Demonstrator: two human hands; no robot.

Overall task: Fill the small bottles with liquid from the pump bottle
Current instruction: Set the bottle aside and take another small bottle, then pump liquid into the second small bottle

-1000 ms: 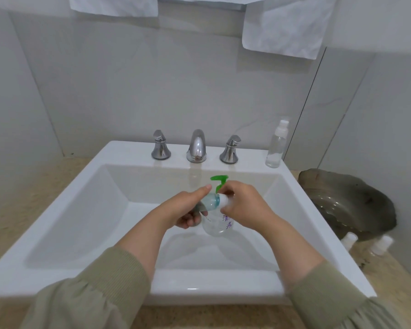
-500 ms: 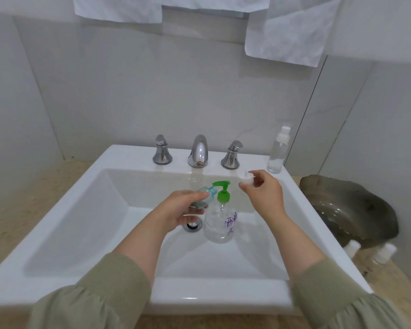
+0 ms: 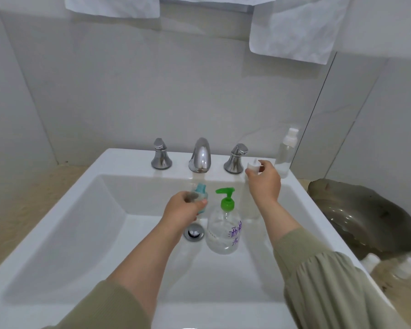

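My left hand point(image 3: 184, 210) grips the small bottle point(image 3: 201, 192) neck-up at frame centre, just left of the pump bottle point(image 3: 223, 231), whose spout points its way (my right hand point(image 3: 263, 184) pinches the cap point(image 3: 253, 166), upper right).

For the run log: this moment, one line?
left hand: holds teal bottle; right hand: pinches white cap; pump bottle: upright in sink

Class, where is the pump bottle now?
In the head view, the pump bottle stands upright in the sink, just right of the drain, near centre frame.
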